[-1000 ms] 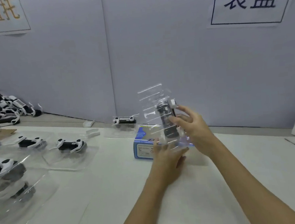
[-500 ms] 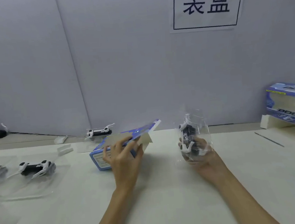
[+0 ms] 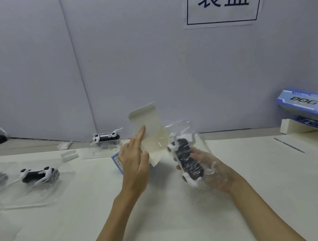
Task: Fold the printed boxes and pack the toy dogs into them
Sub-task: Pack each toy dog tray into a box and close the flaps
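Left hand, fingers straight, presses up the printed box's cream flap; right hand grips a bagged toy dog just beside it. More bagged dogs lie left on the table.

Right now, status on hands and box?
Left hand lifting box flap. Right hand grips bagged toy dog. Box mouth open, nothing blocking.

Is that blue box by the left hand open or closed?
Open: the blue box's pale flap stands raised, the left hand holding it up.
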A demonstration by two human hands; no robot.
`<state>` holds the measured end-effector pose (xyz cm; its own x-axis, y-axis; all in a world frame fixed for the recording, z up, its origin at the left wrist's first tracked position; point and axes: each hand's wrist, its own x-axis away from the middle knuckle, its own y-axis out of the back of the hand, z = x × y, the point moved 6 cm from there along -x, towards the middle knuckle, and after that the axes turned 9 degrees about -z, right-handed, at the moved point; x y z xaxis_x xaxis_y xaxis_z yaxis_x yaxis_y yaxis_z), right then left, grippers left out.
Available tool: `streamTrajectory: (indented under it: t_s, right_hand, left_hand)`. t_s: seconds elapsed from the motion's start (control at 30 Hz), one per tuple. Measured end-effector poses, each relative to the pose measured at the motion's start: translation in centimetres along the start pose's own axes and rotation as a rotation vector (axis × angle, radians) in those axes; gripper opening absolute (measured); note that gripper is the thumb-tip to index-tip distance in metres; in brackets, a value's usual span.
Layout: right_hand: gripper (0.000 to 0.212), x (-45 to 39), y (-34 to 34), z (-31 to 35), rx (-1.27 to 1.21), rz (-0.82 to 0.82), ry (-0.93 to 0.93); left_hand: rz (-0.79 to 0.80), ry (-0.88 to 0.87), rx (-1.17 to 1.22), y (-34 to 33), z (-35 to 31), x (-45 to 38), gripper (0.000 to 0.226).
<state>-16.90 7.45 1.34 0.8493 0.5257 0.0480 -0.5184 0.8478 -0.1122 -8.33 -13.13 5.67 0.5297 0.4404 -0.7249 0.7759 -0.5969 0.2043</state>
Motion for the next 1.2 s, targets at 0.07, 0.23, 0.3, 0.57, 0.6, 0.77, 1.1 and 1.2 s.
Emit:
streamTrajectory:
  t_s: [0.07, 0.23, 0.3, 0.57, 0.6, 0.77, 1.1, 1.2]
  right_hand:
    - [0.108, -0.8, -0.5, 0.7, 0.114, 0.006, 0.077]
    - [0.067, -1.3, 1.4, 0.6, 0.13, -0.192, 0.206]
    - [0.062, -1.3, 1.7, 1.3, 0.204, -0.218, 0.239]
    - [0.063, -0.7, 2.8, 2.2, 0.589, -0.306, 0.379]
    - [0.064, -0.6, 2.7, 2.1, 0.606, -0.312, 0.383]
    - [0.068, -0.8, 2.5, 1.8, 0.702, -0.326, 0.374]
    - [0.072, -0.5, 2.6, 1.5, 0.877, -0.312, 0.314]
    - [0.072, -0.7, 2.2, 1.4, 0.953, -0.295, 0.288]
  left_hand:
    - [0.023, -0.001, -0.001, -0.1, -0.2, -0.1, 0.068]
    - [0.085, -0.037, -0.025, 0.0, -0.2, 0.3, 0.074]
    - [0.099, -0.093, -0.048, -0.1, -0.6, 0.6, 0.072]
    - [0.172, -0.417, -0.212, -0.8, -2.1, 1.0, 0.069]
    - [0.184, -0.44, -0.226, -1.0, -2.1, 1.2, 0.069]
    - [0.182, -0.458, -0.254, -1.0, -2.0, 1.3, 0.069]
    - [0.223, -0.539, -0.288, -1.3, -2.0, 1.8, 0.067]
    - [0.253, -0.603, -0.323, -1.9, -2.4, 2.2, 0.064]
